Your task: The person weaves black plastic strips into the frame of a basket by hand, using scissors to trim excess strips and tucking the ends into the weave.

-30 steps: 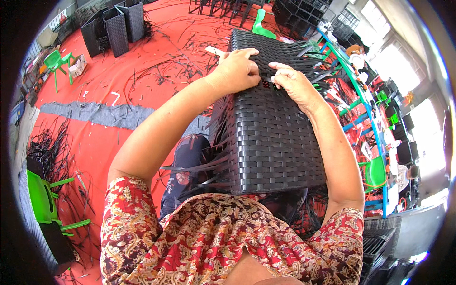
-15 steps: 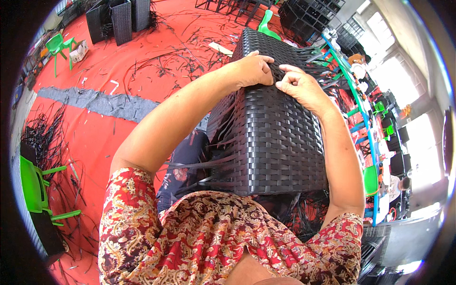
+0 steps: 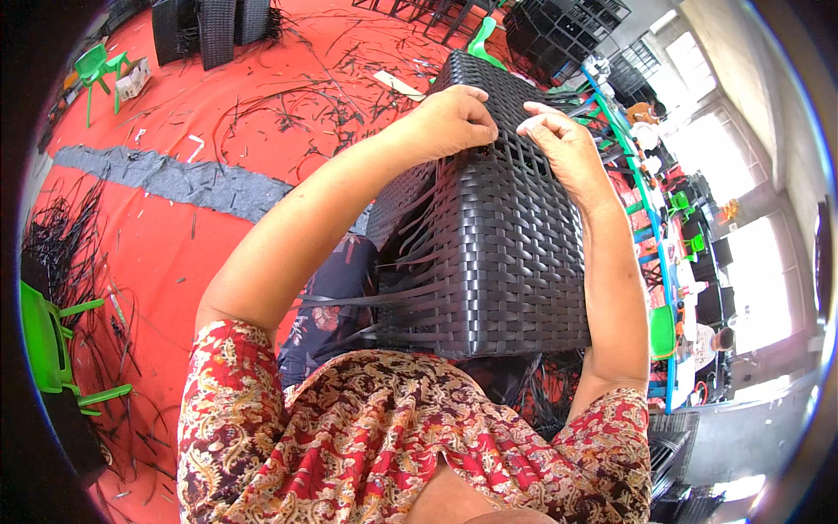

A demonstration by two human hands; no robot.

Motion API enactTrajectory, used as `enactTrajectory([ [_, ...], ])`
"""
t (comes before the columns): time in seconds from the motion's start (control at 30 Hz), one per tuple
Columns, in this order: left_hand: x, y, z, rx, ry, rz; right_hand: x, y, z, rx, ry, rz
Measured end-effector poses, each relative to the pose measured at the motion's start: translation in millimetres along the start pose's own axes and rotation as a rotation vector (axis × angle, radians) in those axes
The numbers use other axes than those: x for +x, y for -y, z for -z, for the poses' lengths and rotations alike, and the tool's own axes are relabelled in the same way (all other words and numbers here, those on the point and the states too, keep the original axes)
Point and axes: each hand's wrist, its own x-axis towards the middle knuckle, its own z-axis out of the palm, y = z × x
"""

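A frame with black woven strips (image 3: 524,262), box-like in shape, stands before me with loose strip ends hanging from its left side. On its upper face my left hand (image 3: 458,120) is closed, the fingertips pinching down on a black strip (image 3: 517,155) beside a gap in the weave. Just across that gap is my right hand (image 3: 561,144), thumb and index finger pinched together at the strips, the other fingers curled. The strip parts inside both pinches are mostly hidden by the fingers.
A green chair (image 3: 48,336) stands at the left, another green chair (image 3: 96,70) farther off. Black woven containers (image 3: 216,35) are at the far left. Strip scraps litter the red floor (image 3: 175,253). A long green-and-blue table edge (image 3: 642,166) runs along the right.
My hands have drawn slightly apart, and more open lattice shows in the weave between them. The view has shifted a little, moving the surroundings left.
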Motion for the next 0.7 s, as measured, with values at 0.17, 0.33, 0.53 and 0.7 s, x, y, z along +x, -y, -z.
enactTrajectory([
  [0.17, 9, -17, -18, 0.704, 0.099, -0.042, -10, -1, -5, -0.046, -0.017, 0.018],
  [0.33, 31, -12, -18, 0.556, 0.215, -0.027, -12, -10, -16, -0.005, 0.006, 0.045],
  [0.53, 13, -24, 9, 0.2, 0.116, -0.011, -18, 2, -26, 0.178, 0.086, -0.023],
  [0.7, -6, -10, 22, 0.243, 0.058, -0.063, -14, 8, -30, 0.258, 0.169, -0.03],
])
